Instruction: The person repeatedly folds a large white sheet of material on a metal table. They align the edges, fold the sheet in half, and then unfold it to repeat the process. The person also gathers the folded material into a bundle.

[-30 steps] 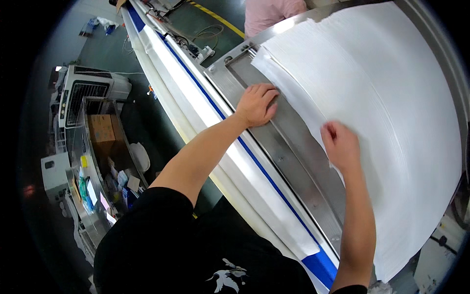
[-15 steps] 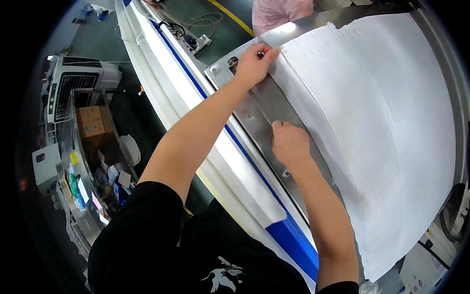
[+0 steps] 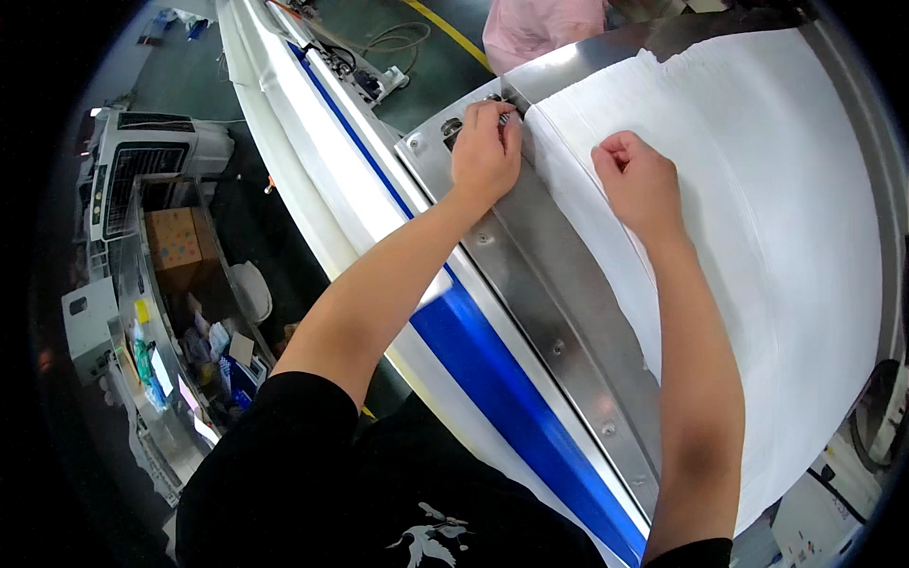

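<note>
A large white sheet [image 3: 739, 189], apparently cloth, lies spread over a metal table on the right, its far edge ragged. Beside its left edge runs a bare steel strip [image 3: 559, 284] with screws along it. My left hand [image 3: 488, 156] is closed at the strip's far end, fingers curled by a small metal fitting; what they hold is hidden. Over the sheet near its left edge is my right hand [image 3: 641, 185], thumb and fingers curled together. Whether anything thin is pinched there is too small to make out.
Left of the strip, white material [image 3: 322, 180] runs along a blue band [image 3: 492, 379]. A person in pink [image 3: 540, 33] is at the far side. Farther left are an air cooler [image 3: 147, 166], a cardboard box [image 3: 175, 241] and a cluttered metal cart. Cables lie on the floor.
My right hand has moved from the steel strip up and right over the sheet. My left hand has shifted slightly down. The white material's end has slid up-left, baring more of the blue band.
</note>
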Action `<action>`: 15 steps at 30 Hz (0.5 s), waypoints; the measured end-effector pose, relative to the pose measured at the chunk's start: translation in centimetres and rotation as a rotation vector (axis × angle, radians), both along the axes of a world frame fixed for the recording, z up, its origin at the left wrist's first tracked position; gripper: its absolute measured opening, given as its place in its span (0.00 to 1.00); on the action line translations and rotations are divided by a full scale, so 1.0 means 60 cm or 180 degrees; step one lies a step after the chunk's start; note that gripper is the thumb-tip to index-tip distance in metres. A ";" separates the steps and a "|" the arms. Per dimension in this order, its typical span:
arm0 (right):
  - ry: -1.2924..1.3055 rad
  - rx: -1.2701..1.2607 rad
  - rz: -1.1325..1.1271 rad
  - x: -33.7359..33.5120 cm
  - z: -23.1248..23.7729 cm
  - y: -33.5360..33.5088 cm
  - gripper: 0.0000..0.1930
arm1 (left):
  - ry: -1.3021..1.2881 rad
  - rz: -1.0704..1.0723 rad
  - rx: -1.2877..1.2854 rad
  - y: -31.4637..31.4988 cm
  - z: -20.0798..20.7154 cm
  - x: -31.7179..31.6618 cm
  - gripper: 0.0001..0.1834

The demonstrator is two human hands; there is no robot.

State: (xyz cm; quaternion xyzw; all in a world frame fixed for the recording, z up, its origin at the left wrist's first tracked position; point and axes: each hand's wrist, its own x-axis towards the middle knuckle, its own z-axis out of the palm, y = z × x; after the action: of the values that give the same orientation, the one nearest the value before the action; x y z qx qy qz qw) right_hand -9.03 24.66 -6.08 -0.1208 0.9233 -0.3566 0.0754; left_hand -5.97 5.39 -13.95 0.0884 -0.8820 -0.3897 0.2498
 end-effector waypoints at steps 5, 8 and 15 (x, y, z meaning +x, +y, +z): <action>-0.0179 0.0020 -0.0161 -0.030 -0.021 -0.002 0.10 | 0.0052 0.0034 -0.0083 0.002 -0.001 0.004 0.09; -0.0102 0.0184 -0.0259 -0.032 -0.025 -0.003 0.10 | 0.0088 0.0015 -0.0123 0.001 -0.001 0.003 0.10; 0.0372 0.0363 -0.0345 -0.029 -0.044 0.006 0.09 | 0.0595 -0.0796 -0.1201 0.011 0.039 0.001 0.22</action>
State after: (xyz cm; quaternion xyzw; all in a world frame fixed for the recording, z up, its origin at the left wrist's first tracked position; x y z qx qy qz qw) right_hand -10.76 25.05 -8.74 -0.0867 0.9501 -0.2995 0.0088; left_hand -5.92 6.02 -11.62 -0.1061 -0.9163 -0.2525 0.2922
